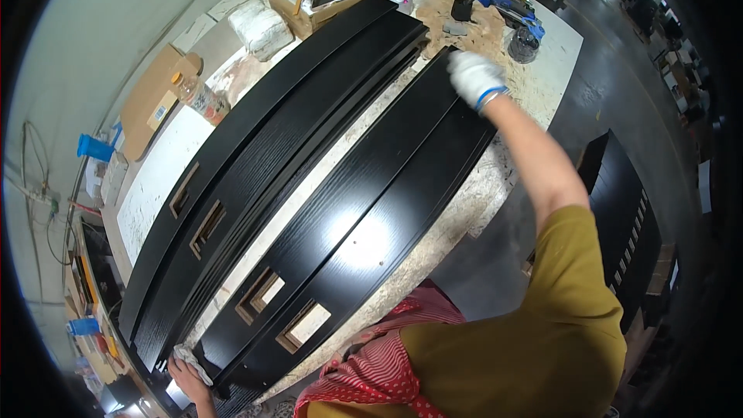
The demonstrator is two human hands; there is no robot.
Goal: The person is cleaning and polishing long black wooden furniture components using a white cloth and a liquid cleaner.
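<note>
Two black wood-grain boards (348, 220) lie side by side across the table, with rectangular cutouts near their left ends. At the near left end of these boards, my bare left hand (186, 381) is closed on a crumpled white cloth (193, 362). My right hand (474, 77), in a white glove with a blue cuff, rests at the far right end of the same boards. Its fingers are blurred and partly hidden, so their grip does not show. Behind them lies a stack of black boards (271, 120) with similar cutouts.
A cardboard box of tools (306, 22) stands at the back, beside a white wrapped bundle (261, 29). An orange-capped bottle (200, 98) stands at left. Blue power tools (515, 11) and a dark jar (524, 45) are at far right. More black panels (623, 209) stand right of me.
</note>
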